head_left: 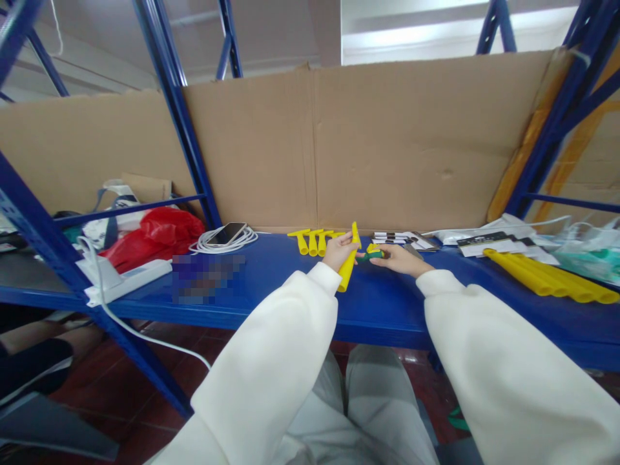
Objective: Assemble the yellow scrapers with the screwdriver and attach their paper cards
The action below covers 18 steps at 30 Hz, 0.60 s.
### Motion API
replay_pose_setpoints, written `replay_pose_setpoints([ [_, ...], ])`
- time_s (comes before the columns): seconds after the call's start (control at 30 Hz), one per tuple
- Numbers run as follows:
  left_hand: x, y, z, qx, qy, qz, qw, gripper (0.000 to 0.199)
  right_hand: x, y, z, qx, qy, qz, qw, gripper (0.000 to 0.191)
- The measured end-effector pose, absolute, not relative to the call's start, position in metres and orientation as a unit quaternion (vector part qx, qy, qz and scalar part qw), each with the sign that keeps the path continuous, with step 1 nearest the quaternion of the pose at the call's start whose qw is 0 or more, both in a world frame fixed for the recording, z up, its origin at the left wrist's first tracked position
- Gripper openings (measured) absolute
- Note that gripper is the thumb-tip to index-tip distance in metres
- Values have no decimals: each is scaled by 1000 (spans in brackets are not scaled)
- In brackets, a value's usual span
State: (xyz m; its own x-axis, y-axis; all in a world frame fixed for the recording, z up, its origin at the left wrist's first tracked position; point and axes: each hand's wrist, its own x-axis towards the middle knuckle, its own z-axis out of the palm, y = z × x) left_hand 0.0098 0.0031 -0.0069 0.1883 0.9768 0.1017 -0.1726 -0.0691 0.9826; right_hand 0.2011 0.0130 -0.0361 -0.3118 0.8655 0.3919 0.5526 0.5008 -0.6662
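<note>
My left hand [340,250] is closed around a yellow tube [345,274], tilted with its wider end toward me. My right hand [398,258], fingers pinched, holds a small dark green piece [371,256] with a bit of yellow at its top; its exact kind is too small to make out. This green piece is close beside the tube, and I cannot tell whether they touch. Just left of my left hand, several yellow T-shaped tube pieces [312,243] lie in a row on the blue shelf [276,278].
Several longer yellow tubes [547,278] lie at the right, near black-and-white cards [504,244] and plastic bags [591,248]. A phone [227,234] rests on a coiled white cable [206,244]. Farther left are a power strip [140,278] and a red bag [157,236]. Cardboard [411,142] walls the back.
</note>
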Motion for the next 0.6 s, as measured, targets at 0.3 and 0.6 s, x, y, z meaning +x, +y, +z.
replay_pose_setpoints([
  [0.3, 6, -4, 1, 490, 416, 520, 563, 52, 197, 6, -18, -467, -620, 233, 585, 49],
  [0.6, 7, -3, -2, 489, 428, 509, 565, 53, 200, 4, -12, -427, -525, 221, 702, 51],
])
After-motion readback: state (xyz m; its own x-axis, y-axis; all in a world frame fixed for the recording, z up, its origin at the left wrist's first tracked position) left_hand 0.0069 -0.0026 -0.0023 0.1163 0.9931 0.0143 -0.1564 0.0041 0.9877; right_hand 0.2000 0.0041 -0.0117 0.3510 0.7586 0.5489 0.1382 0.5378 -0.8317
